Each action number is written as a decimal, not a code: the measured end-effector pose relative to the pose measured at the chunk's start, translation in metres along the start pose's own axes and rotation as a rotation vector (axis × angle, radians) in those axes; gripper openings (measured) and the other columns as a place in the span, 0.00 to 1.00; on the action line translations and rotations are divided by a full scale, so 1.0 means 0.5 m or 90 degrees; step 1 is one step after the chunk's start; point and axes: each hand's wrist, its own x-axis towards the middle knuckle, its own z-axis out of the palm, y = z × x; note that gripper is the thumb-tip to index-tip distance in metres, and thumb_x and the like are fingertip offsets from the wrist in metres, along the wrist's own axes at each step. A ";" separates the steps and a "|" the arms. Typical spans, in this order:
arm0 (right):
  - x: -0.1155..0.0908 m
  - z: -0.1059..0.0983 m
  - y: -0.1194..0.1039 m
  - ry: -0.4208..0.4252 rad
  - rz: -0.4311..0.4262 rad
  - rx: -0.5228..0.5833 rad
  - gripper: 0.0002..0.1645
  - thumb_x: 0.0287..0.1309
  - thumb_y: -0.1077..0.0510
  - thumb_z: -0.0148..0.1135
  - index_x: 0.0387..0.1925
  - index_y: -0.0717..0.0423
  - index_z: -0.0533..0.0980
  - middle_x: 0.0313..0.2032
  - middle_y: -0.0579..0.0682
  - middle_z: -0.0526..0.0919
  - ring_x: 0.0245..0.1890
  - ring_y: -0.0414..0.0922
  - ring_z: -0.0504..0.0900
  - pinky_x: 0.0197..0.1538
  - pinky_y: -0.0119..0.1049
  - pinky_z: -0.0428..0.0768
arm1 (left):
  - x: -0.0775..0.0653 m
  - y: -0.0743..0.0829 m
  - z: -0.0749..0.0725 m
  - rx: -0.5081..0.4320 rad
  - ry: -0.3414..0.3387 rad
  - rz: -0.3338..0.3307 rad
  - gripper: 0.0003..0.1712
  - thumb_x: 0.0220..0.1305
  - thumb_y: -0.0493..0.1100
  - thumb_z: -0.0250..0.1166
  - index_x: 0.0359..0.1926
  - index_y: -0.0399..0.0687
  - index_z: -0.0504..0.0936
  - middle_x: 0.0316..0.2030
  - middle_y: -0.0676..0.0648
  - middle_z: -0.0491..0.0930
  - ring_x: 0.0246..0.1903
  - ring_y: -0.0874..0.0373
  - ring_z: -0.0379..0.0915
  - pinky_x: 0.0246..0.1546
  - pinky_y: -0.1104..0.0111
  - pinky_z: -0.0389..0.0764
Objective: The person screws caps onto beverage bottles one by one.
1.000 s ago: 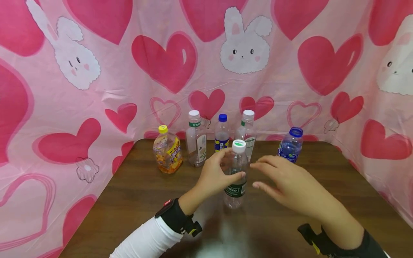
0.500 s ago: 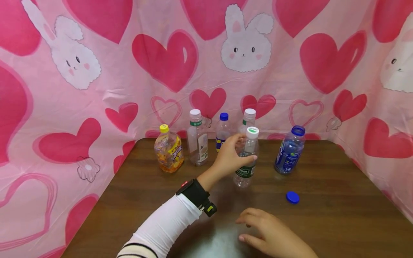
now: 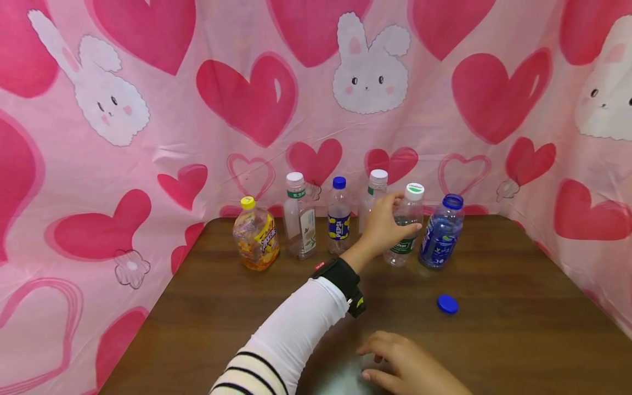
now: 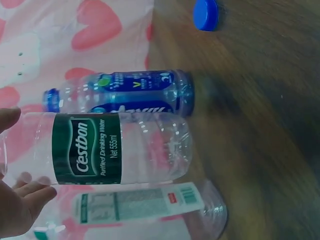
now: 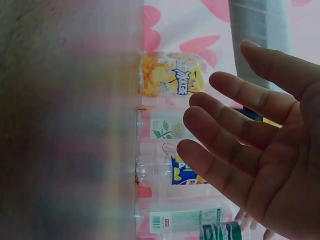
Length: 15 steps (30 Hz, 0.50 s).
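Observation:
My left hand grips a clear Cestbon water bottle around its upper part. This bottle is upright, with a green label and a white cap; whether its base touches the table I cannot tell. Just right of it stands a blue-labelled bottle with no cap on its neck. A blue bottle cap lies on the wood in front of that one. Low in the head view, my right hand is over the near part of the table, holding nothing. Its fingers look loosely extended in the right wrist view.
Along the back of the dark wooden table stand a yellow-capped bottle, a white-capped clear bottle, a Pepsi bottle and another white-capped bottle, partly hidden by my left hand. A pink heart-patterned cloth hangs behind.
My left hand has carried the Cestbon bottle back and right, beside the blue-labelled bottle. My right hand has drawn away from the bottle toward the near edge, uncovering the blue cap.

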 end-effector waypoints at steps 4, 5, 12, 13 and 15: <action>-0.001 0.007 0.011 0.007 -0.017 0.008 0.17 0.65 0.48 0.62 0.47 0.56 0.80 0.40 0.44 0.80 0.36 0.32 0.76 0.36 0.29 0.79 | 0.012 0.004 0.036 0.049 0.018 0.002 0.41 0.53 0.52 0.75 0.64 0.45 0.69 0.55 0.46 0.77 0.57 0.55 0.73 0.55 0.66 0.76; -0.001 0.009 0.013 0.009 -0.023 0.010 0.17 0.65 0.48 0.62 0.47 0.56 0.79 0.40 0.45 0.80 0.36 0.32 0.76 0.36 0.29 0.79 | 0.013 0.005 0.043 0.068 0.022 -0.002 0.41 0.53 0.53 0.75 0.64 0.46 0.69 0.55 0.47 0.77 0.57 0.56 0.73 0.56 0.66 0.75; -0.006 0.013 0.024 0.017 -0.045 0.024 0.16 0.65 0.52 0.62 0.48 0.57 0.79 0.41 0.48 0.80 0.36 0.32 0.77 0.35 0.29 0.80 | 0.012 -0.005 0.088 0.126 0.025 -0.050 0.42 0.55 0.54 0.73 0.67 0.47 0.68 0.60 0.50 0.75 0.61 0.56 0.69 0.61 0.65 0.70; -0.007 0.012 0.025 0.017 -0.045 0.027 0.16 0.65 0.52 0.62 0.48 0.58 0.79 0.41 0.48 0.80 0.36 0.32 0.77 0.35 0.29 0.80 | 0.012 -0.008 0.092 0.128 0.027 -0.056 0.42 0.56 0.54 0.73 0.67 0.47 0.68 0.60 0.50 0.75 0.61 0.56 0.69 0.62 0.66 0.69; -0.006 0.012 0.027 0.017 -0.049 0.030 0.15 0.65 0.52 0.62 0.48 0.58 0.79 0.42 0.48 0.80 0.37 0.32 0.77 0.35 0.29 0.80 | 0.012 -0.011 0.099 0.134 0.031 -0.067 0.41 0.57 0.54 0.72 0.67 0.46 0.68 0.60 0.49 0.75 0.61 0.56 0.69 0.63 0.66 0.68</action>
